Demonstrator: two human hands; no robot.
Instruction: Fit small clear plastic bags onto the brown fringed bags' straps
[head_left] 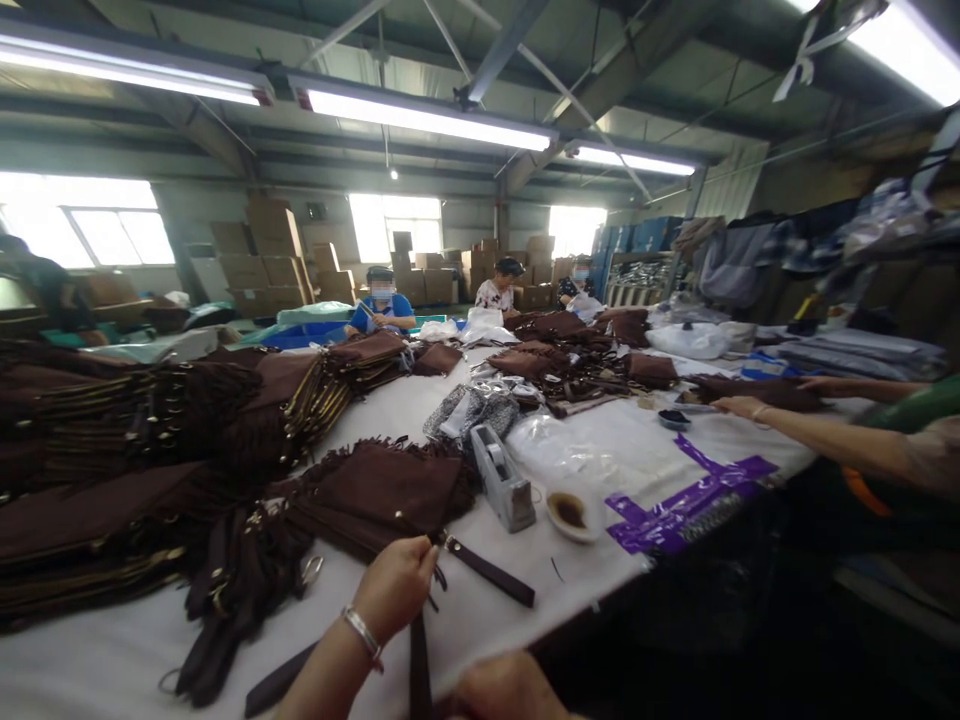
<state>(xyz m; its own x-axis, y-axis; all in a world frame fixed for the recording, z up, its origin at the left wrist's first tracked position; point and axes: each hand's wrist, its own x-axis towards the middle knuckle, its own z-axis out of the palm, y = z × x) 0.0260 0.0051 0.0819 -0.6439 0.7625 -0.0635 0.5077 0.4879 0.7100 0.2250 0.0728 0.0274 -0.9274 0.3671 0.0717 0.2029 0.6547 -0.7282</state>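
Observation:
My left hand [397,585], with a silver bangle at the wrist, is closed at the near edge of a brown fringed bag [382,490], beside its metal hardware. A dark strap [491,573] with a metal ring lies just right of it, and another dark strap [420,665] hangs down below it. At the bottom edge of the view is my right hand [510,688], blurred and partly cut off, its fingers unclear. A bunch of brown straps [232,580] with metal clasps lies to the left on the white-covered table [495,625].
Stacked brown bags [90,510] fill the left side. A grey tape dispenser [502,480], a small dish [574,512] and purple tape [682,505] lie to the right. Another person's arms [817,430] reach in from the right. More people sit across the table.

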